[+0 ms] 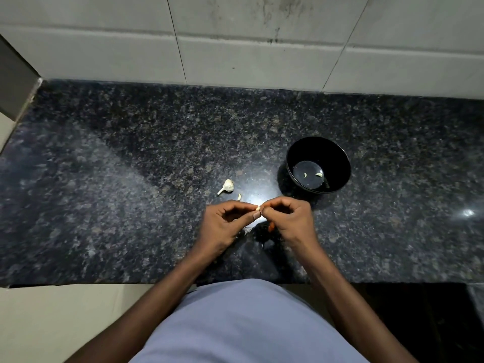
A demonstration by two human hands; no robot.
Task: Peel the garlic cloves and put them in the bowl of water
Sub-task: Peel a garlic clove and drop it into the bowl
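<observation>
A small garlic clove is pinched between the fingertips of my left hand and my right hand, just above the dark granite counter. Both hands have curled fingers and meet at the clove. A garlic bulb with a stem lies on the counter just beyond my hands, and a loose clove lies beside it. To the right stands a black bowl with a little water; two peeled cloves float in it.
The speckled granite counter runs wide left and right, backed by a white tiled wall. Its front edge lies close to my body. A grey panel stands at the far left corner.
</observation>
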